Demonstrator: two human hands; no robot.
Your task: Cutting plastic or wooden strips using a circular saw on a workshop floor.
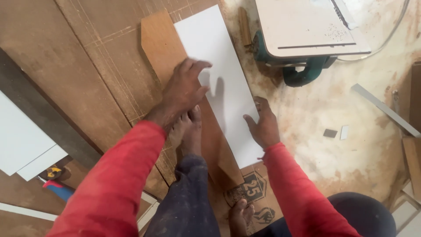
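A long white panel point(223, 79) lies flat on the floor, running from the upper middle down toward the person, resting partly on a brown board point(164, 46) whose pointed end shows just beside its upper left edge. The left hand point(184, 90) is spread open, palm down, at the seam where the panel's left edge meets the brown board, grasping nothing. The right hand point(263, 125) curls against the panel's right edge near its lower corner, thumb on the white face; how firmly it grips cannot be told. A bare foot point(188, 131) presses on the brown board just below the left hand.

To the right of the panel, dusty floor point(333, 153) lies open. Beyond its upper right end sits a table saw point(302, 30) with a teal base. By the lower end lies brown cardboard point(250, 193) with dark printed emblems, a second foot point(241, 217) on it. White boards point(22, 140) lie far left.
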